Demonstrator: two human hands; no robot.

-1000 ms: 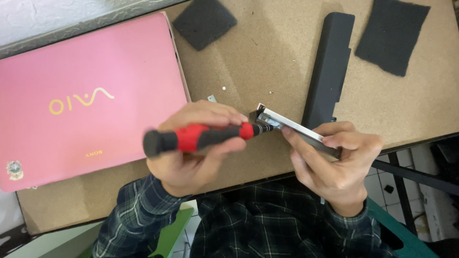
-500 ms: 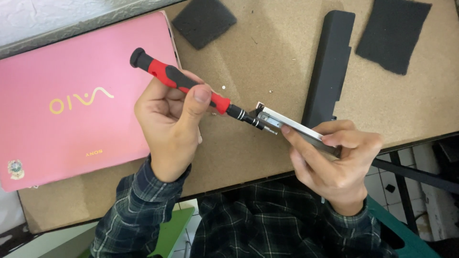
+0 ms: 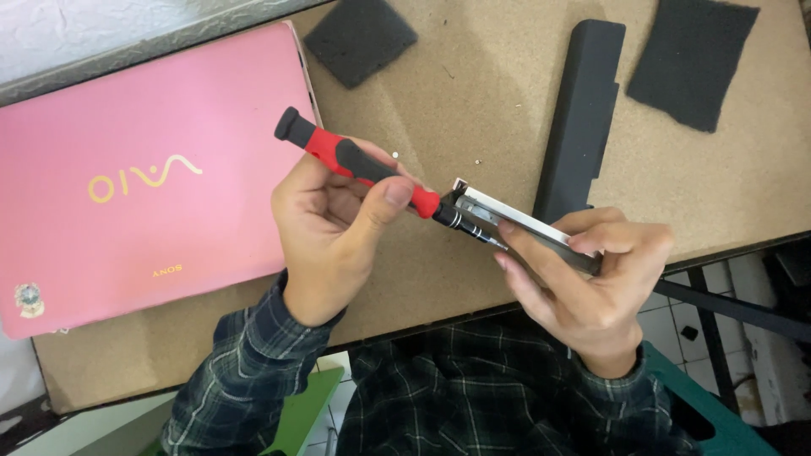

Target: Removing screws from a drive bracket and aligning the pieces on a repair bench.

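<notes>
The person's left hand point(image 3: 334, 232) is wrapped around a red-and-black screwdriver point(image 3: 363, 169), thumb pressed along the handle, with the tip set against the near end of a flat silvery metal drive point(image 3: 515, 221). The right hand point(image 3: 591, 274) grips that drive edge-up above the front edge of the brown fibreboard table point(image 3: 473, 101), fingers along its lower side and thumb on top (the far end is hidden under the hand). A closed pink laptop point(image 3: 144, 177) lies to the left, just beside the left hand. A long black battery bar point(image 3: 581, 110) lies behind the drive, and two dark foam pads point(image 3: 359, 38) point(image 3: 693, 59) sit well apart at the far side
</notes>
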